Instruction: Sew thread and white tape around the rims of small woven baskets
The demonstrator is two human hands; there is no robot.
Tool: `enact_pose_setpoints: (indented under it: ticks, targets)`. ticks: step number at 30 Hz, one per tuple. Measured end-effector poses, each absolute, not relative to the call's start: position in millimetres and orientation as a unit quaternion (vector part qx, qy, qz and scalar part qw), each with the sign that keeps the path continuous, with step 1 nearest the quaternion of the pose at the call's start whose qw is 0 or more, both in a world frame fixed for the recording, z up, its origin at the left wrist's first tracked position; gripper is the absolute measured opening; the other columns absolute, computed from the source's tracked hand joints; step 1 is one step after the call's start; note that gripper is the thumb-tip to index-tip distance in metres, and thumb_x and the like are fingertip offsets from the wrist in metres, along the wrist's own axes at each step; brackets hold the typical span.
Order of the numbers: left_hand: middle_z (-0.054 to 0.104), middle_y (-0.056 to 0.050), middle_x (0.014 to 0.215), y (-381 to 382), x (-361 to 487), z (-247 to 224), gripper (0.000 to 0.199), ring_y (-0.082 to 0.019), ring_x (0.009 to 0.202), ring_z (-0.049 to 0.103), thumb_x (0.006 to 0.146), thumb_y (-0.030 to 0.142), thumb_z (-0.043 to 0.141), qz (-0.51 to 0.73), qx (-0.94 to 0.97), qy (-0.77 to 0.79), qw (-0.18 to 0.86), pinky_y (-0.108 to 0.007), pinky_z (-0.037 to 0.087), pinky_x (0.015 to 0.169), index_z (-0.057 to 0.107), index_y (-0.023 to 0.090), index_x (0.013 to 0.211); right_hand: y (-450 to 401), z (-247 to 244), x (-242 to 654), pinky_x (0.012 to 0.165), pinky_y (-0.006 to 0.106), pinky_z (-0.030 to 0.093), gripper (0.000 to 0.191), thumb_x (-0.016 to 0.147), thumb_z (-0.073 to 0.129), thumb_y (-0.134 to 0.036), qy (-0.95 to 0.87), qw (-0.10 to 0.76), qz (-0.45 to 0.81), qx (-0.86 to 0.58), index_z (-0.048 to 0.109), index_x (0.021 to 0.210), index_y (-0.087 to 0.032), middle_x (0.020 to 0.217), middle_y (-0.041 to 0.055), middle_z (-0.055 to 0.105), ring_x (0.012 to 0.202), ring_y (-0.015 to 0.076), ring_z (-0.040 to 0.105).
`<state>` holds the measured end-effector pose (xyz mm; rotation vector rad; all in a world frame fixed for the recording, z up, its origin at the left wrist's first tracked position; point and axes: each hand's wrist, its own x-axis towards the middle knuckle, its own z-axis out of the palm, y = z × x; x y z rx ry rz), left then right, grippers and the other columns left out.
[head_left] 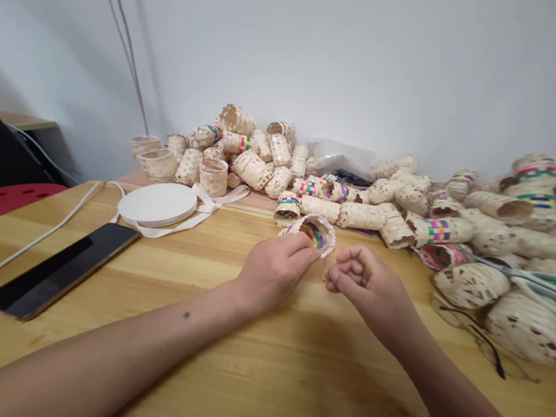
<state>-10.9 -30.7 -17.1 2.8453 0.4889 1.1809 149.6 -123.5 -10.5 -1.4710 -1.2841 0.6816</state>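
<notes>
Red perforated seat (6, 199) is showing at far left, beyond the table edge; white cable (45, 241) is running across the wooden table (219, 396) toward the ribbon roll; black smartphone (59, 270) is lying screen up, slanting, near that cable; flat white ribbon roll (158, 204) is lying just beyond the phone's far end, its loose ribbon tail (221, 200) trailing out to the right; heap of small woven cylindrical baskets (253, 164) is sitting behind, against the wall, some standing upright, others tipping over, a few showing coloured bands.

Left hand (272, 269) is reaching in from lower left, back of hand up; its fingers are grasping the near rim of a woven basket with multicoloured strips (318, 231); this basket is tilting on its side just above the table, mouth facing the person, in front of the heap; thin strand (323, 270) is showing between the two hands, faint; right hand (375, 288) is staying apart from the basket, just right of it, fingers curling in, thumb pressing toward the index finger and pinching the strand.

Clear plastic bag (339, 154) is lying behind, by the wall; long row of woven tubes (417, 192) is spreading rightward, plain and banded mixed; eyeglasses (499, 365) are lying at the near edge of that row; pale green-handled scissors (527, 282) are resting over woven pieces at far right.
</notes>
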Motion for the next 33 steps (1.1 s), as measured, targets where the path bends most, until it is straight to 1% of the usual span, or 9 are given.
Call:
enact_pose_setpoints:
  ticks: [4, 6, 8, 10, 14, 18, 22, 26, 33]
  targets:
    - [0.060, -0.003, 0.081, -32, -10, -22, 0.034, -0.012, 0.069, 0.050, 0.099, 0.024, 0.036, 0.378, 0.917, 0.125, 0.012, -0.022, 0.036, 0.060, 0.065, 0.015, 0.084, -123, -12, 147, 0.061, 0.027, 0.055, 0.024, 0.079, 0.065, -0.038, -0.549, 0.534, 0.257, -0.590, 0.047, 0.080, -0.022, 0.068, -0.0010, 0.062, 0.064, 0.0152, 0.066]
    - [0.061, -0.003, 0.082, -33, -9, -24, 0.034, -0.012, 0.070, 0.051, 0.099, 0.025, 0.036, 0.365, 0.924, 0.115, 0.010, -0.023, 0.036, 0.060, 0.066, 0.016, 0.084, -124, -11, 147, 0.062, 0.028, 0.056, 0.022, 0.080, 0.064, -0.038, -0.560, 0.530, 0.247, -0.588, 0.049, 0.082, -0.021, 0.070, 0.0000, 0.064, 0.065, 0.0161, 0.067]
    - [0.062, -0.003, 0.084, -31, -9, -26, 0.033, -0.013, 0.073, 0.053, 0.099, 0.025, 0.036, 0.355, 0.929, 0.108, -0.002, -0.024, 0.037, 0.061, 0.066, 0.016, 0.089, -125, -8, 150, 0.062, 0.029, 0.055, 0.020, 0.083, 0.060, -0.037, -0.581, 0.496, 0.212, -0.609, 0.053, 0.091, -0.021, 0.073, 0.0013, 0.067, 0.065, 0.0165, 0.067]
    - [0.063, -0.004, 0.087, -30, -8, -27, 0.032, -0.015, 0.077, 0.056, 0.099, 0.025, 0.035, 0.355, 0.930, 0.095, -0.026, -0.025, 0.039, 0.063, 0.065, 0.015, 0.095, -127, -4, 155, 0.061, 0.029, 0.052, 0.021, 0.087, 0.056, -0.037, -0.610, 0.445, 0.125, -0.643, 0.059, 0.100, -0.021, 0.081, 0.0034, 0.070, 0.068, 0.0172, 0.066]
    - [0.065, -0.006, 0.090, -29, -8, -28, 0.027, -0.016, 0.082, 0.058, 0.099, 0.020, 0.036, 0.371, 0.925, 0.045, -0.075, -0.026, 0.044, 0.068, 0.062, 0.013, 0.100, -131, 3, 161, 0.071, 0.032, 0.048, 0.021, 0.092, 0.050, -0.033, -0.673, 0.375, -0.021, -0.638, 0.067, 0.096, -0.021, 0.093, 0.0060, 0.070, 0.084, 0.0202, 0.064]
    - [0.063, -0.006, 0.084, -30, -6, -28, 0.032, -0.015, 0.079, 0.057, 0.099, 0.018, 0.032, 0.367, 0.925, 0.011, -0.097, -0.025, 0.045, 0.068, 0.062, 0.013, 0.090, -131, 2, 160, 0.074, 0.033, 0.046, 0.018, 0.091, 0.052, -0.029, -0.712, 0.307, -0.025, -0.631, 0.068, 0.095, -0.022, 0.090, 0.0053, 0.069, 0.085, 0.0210, 0.062]
    - [0.063, -0.004, 0.082, -32, -5, -28, 0.031, -0.015, 0.073, 0.054, 0.099, 0.019, 0.033, 0.344, 0.931, 0.002, -0.120, -0.026, 0.042, 0.062, 0.062, 0.015, 0.087, -130, -2, 158, 0.065, 0.030, 0.042, 0.016, 0.090, 0.051, -0.027, -0.716, 0.260, -0.012, -0.648, 0.066, 0.087, -0.023, 0.083, 0.0031, 0.068, 0.079, 0.0200, 0.061]
    - [0.062, -0.003, 0.081, -34, -6, -28, 0.029, -0.015, 0.072, 0.053, 0.099, 0.019, 0.035, 0.322, 0.938, 0.015, -0.128, -0.026, 0.039, 0.061, 0.061, 0.016, 0.087, -130, -2, 155, 0.059, 0.027, 0.038, 0.015, 0.088, 0.051, -0.026, -0.700, 0.275, 0.009, -0.659, 0.060, 0.078, -0.022, 0.072, 0.0000, 0.064, 0.069, 0.0173, 0.059]
    - [0.062, -0.002, 0.077, -35, -6, -24, 0.034, -0.014, 0.068, 0.052, 0.099, 0.018, 0.032, 0.325, 0.937, 0.017, -0.125, -0.025, 0.036, 0.059, 0.060, 0.016, 0.080, -129, -2, 155, 0.057, 0.026, 0.038, 0.014, 0.088, 0.048, -0.030, -0.653, 0.329, 0.055, -0.680, 0.053, 0.078, -0.022, 0.068, -0.0017, 0.063, 0.062, 0.0160, 0.058]
